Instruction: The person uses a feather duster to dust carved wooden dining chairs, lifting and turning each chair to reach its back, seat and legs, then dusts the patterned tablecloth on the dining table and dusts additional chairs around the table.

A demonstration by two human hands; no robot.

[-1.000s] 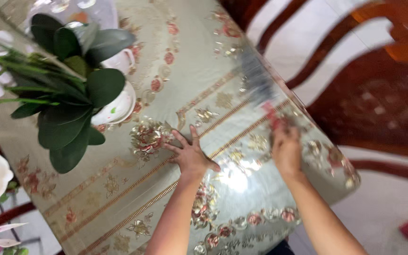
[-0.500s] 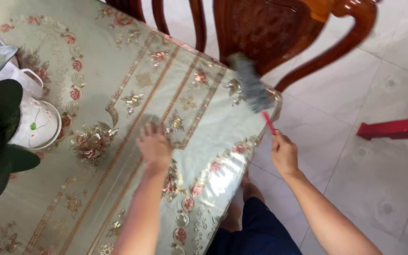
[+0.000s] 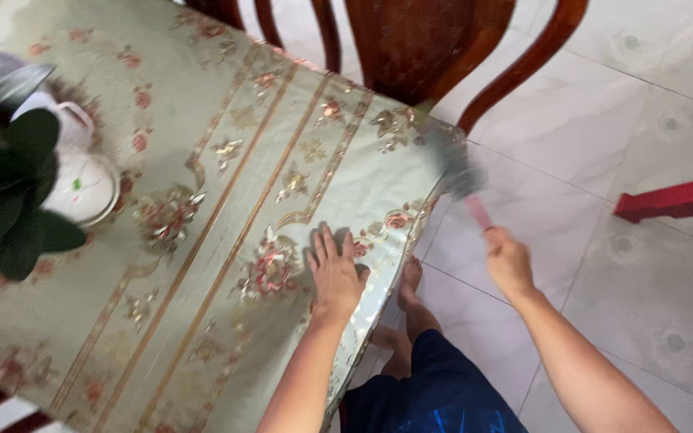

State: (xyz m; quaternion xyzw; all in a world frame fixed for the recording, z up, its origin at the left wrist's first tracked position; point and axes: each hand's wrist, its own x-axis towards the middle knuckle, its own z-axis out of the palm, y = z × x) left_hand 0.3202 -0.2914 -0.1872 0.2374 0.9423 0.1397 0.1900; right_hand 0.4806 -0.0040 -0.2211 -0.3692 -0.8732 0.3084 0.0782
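Since the earlier frame the brush point(image 3: 460, 170) had swept off the bench point(image 3: 202, 160) corner and hung blurred just past its edge, at one o'clock from the right hand point(image 3: 508, 261). That hand's grip was clamped on the brush's pink handle. The left hand point(image 3: 335, 273) lay flat, fingers spread, on the flowered cloth near the edge. A white pot point(image 3: 82, 180) with dark leaves stood at nine o'clock.

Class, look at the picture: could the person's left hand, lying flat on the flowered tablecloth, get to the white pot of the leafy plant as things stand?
Probably yes: the left hand rests flat on bare flowered tablecloth, and only open cloth lies before the white pot.
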